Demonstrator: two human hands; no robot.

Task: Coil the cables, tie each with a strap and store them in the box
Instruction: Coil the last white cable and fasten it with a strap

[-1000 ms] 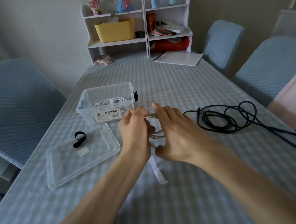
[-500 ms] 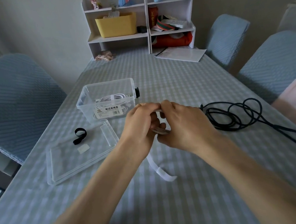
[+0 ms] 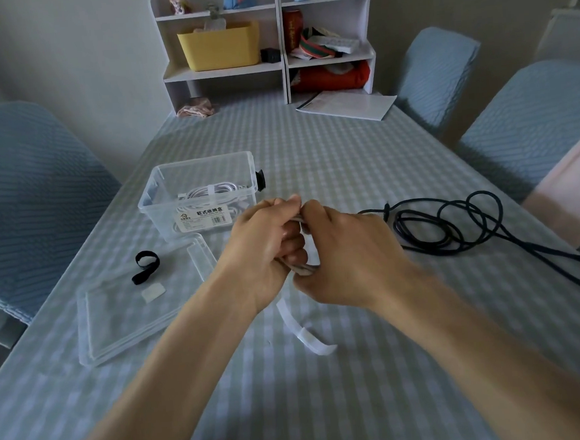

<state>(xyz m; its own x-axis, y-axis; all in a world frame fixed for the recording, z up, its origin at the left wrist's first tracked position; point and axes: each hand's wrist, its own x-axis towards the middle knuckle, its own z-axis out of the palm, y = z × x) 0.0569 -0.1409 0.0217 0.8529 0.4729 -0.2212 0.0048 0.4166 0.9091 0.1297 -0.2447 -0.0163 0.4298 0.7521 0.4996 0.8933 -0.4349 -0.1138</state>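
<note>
Fingers [image 3: 289, 204] near clear box [image 3: 163, 194] labelled "欧式收纳盒"

Clear plastic box [image 3: 200, 195], at about 10 o'clock from the hands on the tabletop [image 3: 329, 169]: white label [image 3: 203, 217] on its near wall. Largest line reads "欧式收纳盒". Small house-shaped logo at the label's left; barcode and finer print below, too small to read. Red can [image 3: 293, 30] on the shelf, 12 o'clock: lettering illegible.

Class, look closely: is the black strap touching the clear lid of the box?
Touching. The head view shows the black strap lying directly on the clear lid, inside its rim.
</note>
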